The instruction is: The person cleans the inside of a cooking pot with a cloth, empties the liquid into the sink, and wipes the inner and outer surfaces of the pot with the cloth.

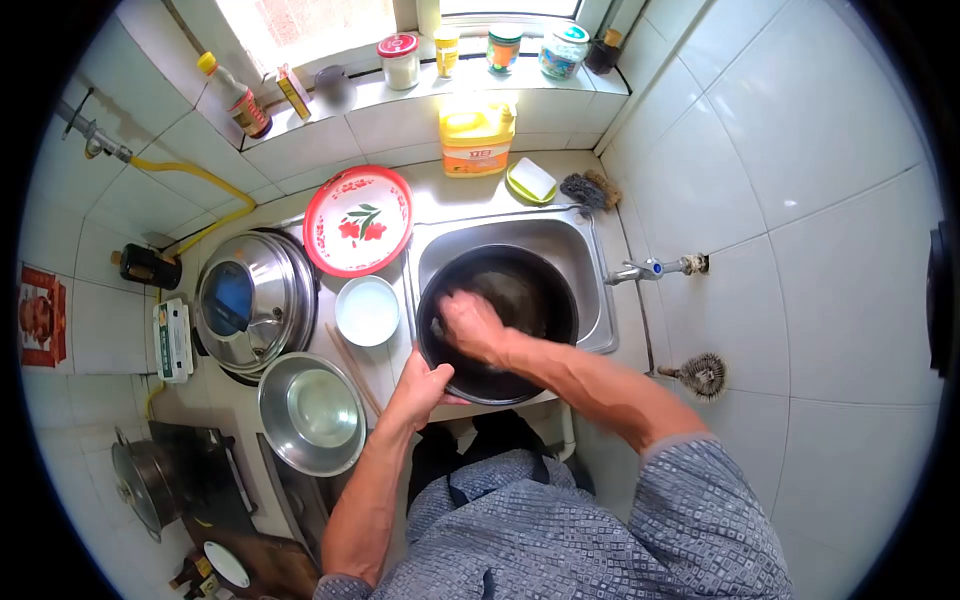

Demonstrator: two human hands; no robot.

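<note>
A large dark round basin rests over the steel sink. My left hand grips the basin's near-left rim, thumb over the edge. Inside the basin, against its inner left side, is my right hand, blurred by motion; whether its fingers hold anything cannot be made out. Left of the basin stands a white bowl, and behind that lies a red-rimmed floral tray.
A steel bowl, chopsticks and a lidded pot stand on the left. Behind the sink are a yellow jug, soap on a green dish and scrubbers. A tap juts from the right wall.
</note>
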